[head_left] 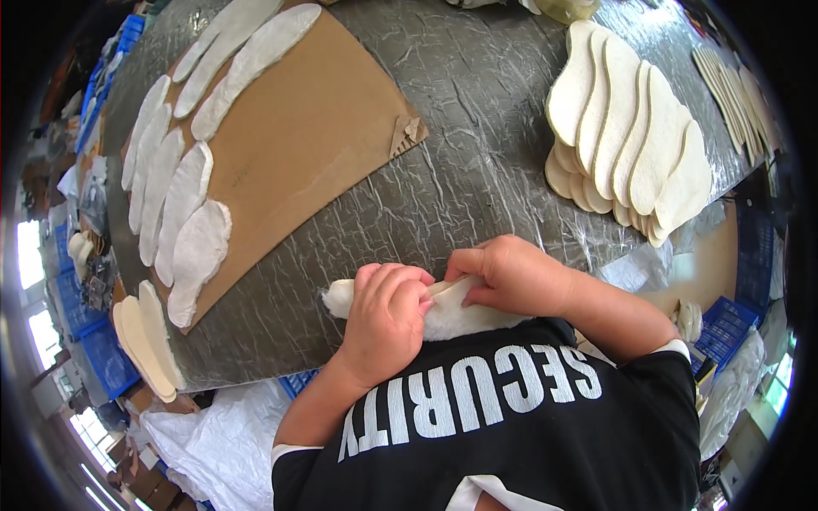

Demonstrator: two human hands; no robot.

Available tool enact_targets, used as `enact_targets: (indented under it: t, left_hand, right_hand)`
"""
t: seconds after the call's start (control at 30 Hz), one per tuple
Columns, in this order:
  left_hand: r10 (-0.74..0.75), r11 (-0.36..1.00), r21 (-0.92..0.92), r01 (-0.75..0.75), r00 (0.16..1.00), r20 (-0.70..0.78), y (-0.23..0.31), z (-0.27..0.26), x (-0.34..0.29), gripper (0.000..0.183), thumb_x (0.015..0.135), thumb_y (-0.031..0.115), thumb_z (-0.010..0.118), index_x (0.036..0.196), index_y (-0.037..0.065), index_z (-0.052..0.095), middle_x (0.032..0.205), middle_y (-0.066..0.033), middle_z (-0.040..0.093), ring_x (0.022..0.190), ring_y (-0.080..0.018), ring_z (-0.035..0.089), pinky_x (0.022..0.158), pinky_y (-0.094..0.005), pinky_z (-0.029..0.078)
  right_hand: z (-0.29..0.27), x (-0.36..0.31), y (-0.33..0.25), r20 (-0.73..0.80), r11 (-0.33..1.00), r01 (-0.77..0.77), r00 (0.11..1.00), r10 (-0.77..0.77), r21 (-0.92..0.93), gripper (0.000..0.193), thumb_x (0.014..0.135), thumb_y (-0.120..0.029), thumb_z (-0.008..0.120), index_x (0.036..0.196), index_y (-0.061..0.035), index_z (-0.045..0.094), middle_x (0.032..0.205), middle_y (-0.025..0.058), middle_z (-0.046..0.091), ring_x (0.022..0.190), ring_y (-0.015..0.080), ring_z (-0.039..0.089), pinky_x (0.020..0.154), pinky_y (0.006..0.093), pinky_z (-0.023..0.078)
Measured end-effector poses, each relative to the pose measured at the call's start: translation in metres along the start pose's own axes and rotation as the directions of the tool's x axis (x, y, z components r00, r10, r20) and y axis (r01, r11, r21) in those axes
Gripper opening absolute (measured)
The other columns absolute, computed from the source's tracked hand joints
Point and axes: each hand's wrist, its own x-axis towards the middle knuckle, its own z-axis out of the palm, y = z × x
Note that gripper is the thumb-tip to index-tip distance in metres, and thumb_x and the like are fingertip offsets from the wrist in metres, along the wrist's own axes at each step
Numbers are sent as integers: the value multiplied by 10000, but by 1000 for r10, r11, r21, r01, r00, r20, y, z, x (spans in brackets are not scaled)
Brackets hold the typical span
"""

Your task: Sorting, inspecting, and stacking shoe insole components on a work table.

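At the table's near edge, close to my body, lies a fluffy white insole (464,318) with a thin cream layer along its upper edge. My left hand (388,311) is closed over its left part, fingers curled across the top. The toe or heel end sticks out to the left of that hand. My right hand (517,277) pinches the upper edge of the insole between thumb and forefinger, just right of my left fingers. Part of the insole is hidden beneath both hands.
Several white fleecy insoles (189,247) lie overlapped on a brown cardboard sheet (290,145) at the left. A fanned stack of cream insoles (626,119) stands at the right, with more at the far right. Cream insoles (145,341) also lie at the left edge. Blue crates (728,328) stand beyond the table.
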Motion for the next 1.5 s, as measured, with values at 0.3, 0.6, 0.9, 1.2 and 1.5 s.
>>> enact_targets:
  t: [0.3,0.6,0.9,1.2,1.5]
  left_hand:
    - [-82,997,-7,81,996,-39,-1,5,-5,178,746,-31,655,823,48,516,881,-87,628,812,-284,592,792,-395,425]
    - [-13,997,71,18,997,-71,1,0,-5,188,733,-15,670,816,55,516,878,-77,625,796,-274,594,798,-418,420]
    - [16,992,127,-7,997,-71,6,-1,-3,172,725,6,680,806,55,536,897,-78,623,806,-272,593,808,-425,420]
    - [52,997,61,-47,994,-92,1,0,-8,251,674,-6,695,864,52,541,910,-62,622,804,-250,591,796,-420,413]
    - [116,993,19,-114,982,-151,-1,3,-13,215,701,-34,677,846,51,543,891,-84,628,743,-261,586,743,-406,432]
  right_hand:
    - [0,-2,-3,39,1000,13,999,-12,-10,274,743,-130,748,976,-43,633,803,173,676,803,367,660,725,437,508]
    - [8,-7,5,-303,959,273,922,-239,72,180,761,-121,727,885,-38,626,942,112,628,888,327,628,740,415,507]
    - [18,-6,-3,-285,857,269,863,-418,-440,115,718,-123,638,800,-55,596,873,72,590,830,245,589,744,370,477]
    - [37,-5,7,-400,884,322,801,-445,-339,164,709,-72,627,820,-35,511,825,96,564,758,287,587,709,395,477]
    - [28,-5,-8,-397,927,225,855,-335,-299,204,708,-96,688,858,-64,554,781,61,594,748,261,601,694,383,452]
